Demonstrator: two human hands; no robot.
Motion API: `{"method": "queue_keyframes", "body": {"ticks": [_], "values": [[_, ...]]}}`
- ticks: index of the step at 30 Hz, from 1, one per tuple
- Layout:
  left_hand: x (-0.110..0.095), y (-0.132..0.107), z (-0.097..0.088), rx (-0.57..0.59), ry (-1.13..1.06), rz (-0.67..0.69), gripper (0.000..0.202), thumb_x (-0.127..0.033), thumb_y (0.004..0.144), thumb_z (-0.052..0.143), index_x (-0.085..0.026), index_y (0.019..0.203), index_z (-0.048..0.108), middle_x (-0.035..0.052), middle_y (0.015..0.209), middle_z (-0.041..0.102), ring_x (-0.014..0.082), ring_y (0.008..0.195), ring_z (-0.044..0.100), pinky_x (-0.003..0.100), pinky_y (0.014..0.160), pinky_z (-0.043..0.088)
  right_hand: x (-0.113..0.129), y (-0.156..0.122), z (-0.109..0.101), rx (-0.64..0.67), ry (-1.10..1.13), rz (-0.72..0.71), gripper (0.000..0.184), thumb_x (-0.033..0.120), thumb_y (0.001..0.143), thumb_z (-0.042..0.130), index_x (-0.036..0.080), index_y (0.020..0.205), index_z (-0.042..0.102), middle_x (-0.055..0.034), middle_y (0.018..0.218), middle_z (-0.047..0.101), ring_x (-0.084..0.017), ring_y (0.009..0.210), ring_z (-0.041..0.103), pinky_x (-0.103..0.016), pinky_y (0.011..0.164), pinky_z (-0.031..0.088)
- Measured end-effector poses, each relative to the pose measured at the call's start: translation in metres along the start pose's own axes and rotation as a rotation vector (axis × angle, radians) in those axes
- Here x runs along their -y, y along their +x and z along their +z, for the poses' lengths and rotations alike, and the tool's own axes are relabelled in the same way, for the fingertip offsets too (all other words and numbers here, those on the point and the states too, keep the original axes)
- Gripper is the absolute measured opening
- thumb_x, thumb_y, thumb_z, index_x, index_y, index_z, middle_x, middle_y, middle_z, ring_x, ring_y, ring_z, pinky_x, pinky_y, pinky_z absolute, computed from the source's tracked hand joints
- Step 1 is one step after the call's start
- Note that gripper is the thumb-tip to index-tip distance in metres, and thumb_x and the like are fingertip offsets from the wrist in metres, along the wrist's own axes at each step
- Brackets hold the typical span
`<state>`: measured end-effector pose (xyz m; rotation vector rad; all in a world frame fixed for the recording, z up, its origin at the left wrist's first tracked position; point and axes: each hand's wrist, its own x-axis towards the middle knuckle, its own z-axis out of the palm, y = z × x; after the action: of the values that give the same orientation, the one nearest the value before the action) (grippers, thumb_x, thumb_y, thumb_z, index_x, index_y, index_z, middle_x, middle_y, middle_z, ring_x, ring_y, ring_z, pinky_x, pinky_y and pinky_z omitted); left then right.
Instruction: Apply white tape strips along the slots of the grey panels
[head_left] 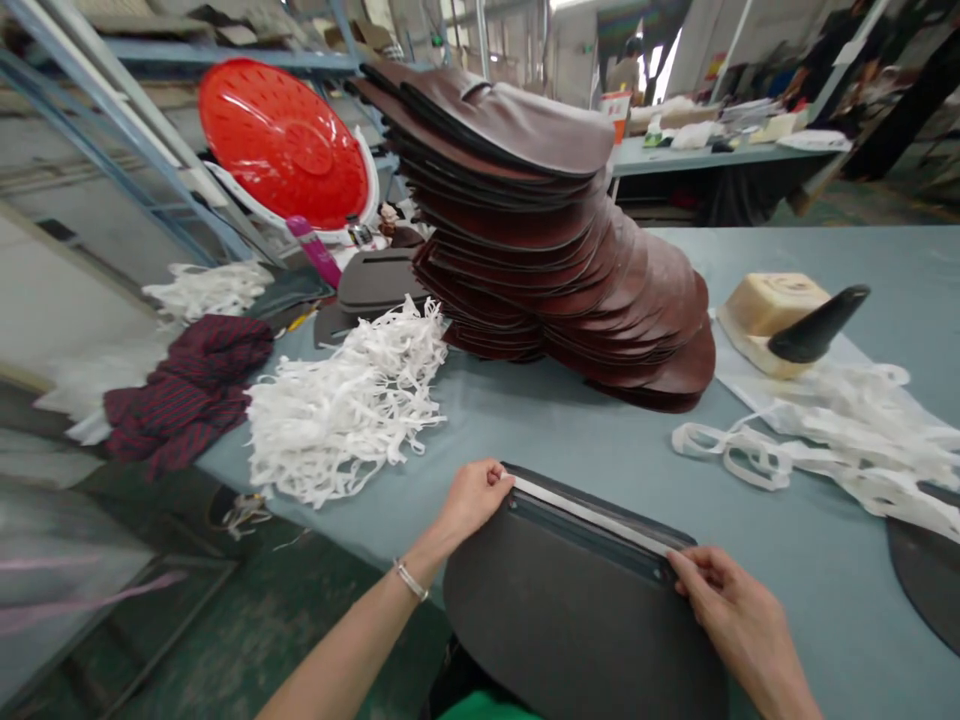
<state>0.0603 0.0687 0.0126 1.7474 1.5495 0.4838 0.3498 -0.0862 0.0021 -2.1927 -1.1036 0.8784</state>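
A dark grey rounded panel [577, 610] lies at the near table edge, partly overhanging it. Along a slot near its far edge runs a narrow white strip [592, 515], stretched straight. My left hand [476, 495] pinches the strip's left end at the panel's upper left corner. At the other end, my right hand [724, 600] has thumb and fingers closed on the strip, by the panel's right side. Beyond the panel rises a tall leaning stack of brown leather-like pieces [555, 250]. Left of it is a heap of white strips [352, 410].
On the right, a cream block-like container [776, 305] with a black-handled tool [817, 325] stands near loose white tape [847, 430]. A red basin-shaped item [289, 145], striped cloth [195, 380] and grey slotted panels [379, 280] lie left. A person [832, 60] is in the background.
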Motion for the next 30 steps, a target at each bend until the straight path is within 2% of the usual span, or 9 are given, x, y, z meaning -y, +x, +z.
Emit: {"method": "queue_keyframes", "body": {"ticks": [6, 11, 15, 26, 30], "values": [[0.005, 0.008, -0.002, 0.001, 0.002, -0.037, 0.02, -0.03, 0.076, 0.054, -0.016, 0.074, 0.067, -0.0004, 0.063, 0.064, 0.012, 0.057, 0.056, 0.022, 0.056, 0.037, 0.003, 0.001, 0.0, 0.003, 0.171, -0.006, 0.043, 0.064, 0.074, 0.049, 0.021, 0.076, 0.058, 0.0004, 0.056, 0.059, -0.013, 0.044, 0.049, -0.024, 0.042, 0.034], [0.001, 0.012, -0.002, -0.01, 0.028, -0.077, 0.02, -0.032, 0.075, 0.056, -0.016, 0.073, 0.067, -0.001, 0.058, 0.062, 0.0119, 0.055, 0.054, 0.022, 0.054, 0.036, 0.013, 0.003, -0.001, -0.008, 0.262, 0.085, 0.044, 0.065, 0.068, 0.053, 0.021, 0.068, 0.053, 0.002, 0.046, 0.053, -0.01, 0.036, 0.043, -0.023, 0.037, 0.031], [0.001, 0.013, -0.002, -0.013, 0.053, -0.098, 0.018, -0.031, 0.074, 0.056, -0.017, 0.071, 0.067, -0.0014, 0.058, 0.062, 0.0116, 0.054, 0.054, 0.022, 0.053, 0.034, 0.016, 0.004, -0.002, -0.006, 0.319, 0.102, 0.043, 0.064, 0.067, 0.053, 0.021, 0.068, 0.052, 0.002, 0.048, 0.054, -0.01, 0.035, 0.043, -0.022, 0.036, 0.03], [0.001, 0.014, -0.001, 0.033, 0.136, -0.087, 0.026, -0.04, 0.076, 0.053, -0.017, 0.071, 0.063, -0.0002, 0.059, 0.063, 0.0138, 0.054, 0.054, 0.022, 0.053, 0.033, 0.009, 0.007, 0.004, -0.067, 0.281, 0.111, 0.024, 0.044, 0.077, 0.048, 0.021, 0.07, 0.051, 0.0052, 0.05, 0.055, -0.008, 0.034, 0.044, -0.02, 0.036, 0.03], [0.001, 0.013, -0.001, 0.029, 0.168, -0.091, 0.027, -0.042, 0.076, 0.052, -0.017, 0.072, 0.063, -0.0008, 0.058, 0.063, 0.0135, 0.052, 0.054, 0.022, 0.053, 0.032, 0.011, 0.008, 0.003, -0.085, 0.245, 0.132, 0.022, 0.042, 0.077, 0.047, 0.021, 0.069, 0.05, 0.005, 0.049, 0.055, -0.008, 0.034, 0.043, -0.02, 0.037, 0.03]]}}
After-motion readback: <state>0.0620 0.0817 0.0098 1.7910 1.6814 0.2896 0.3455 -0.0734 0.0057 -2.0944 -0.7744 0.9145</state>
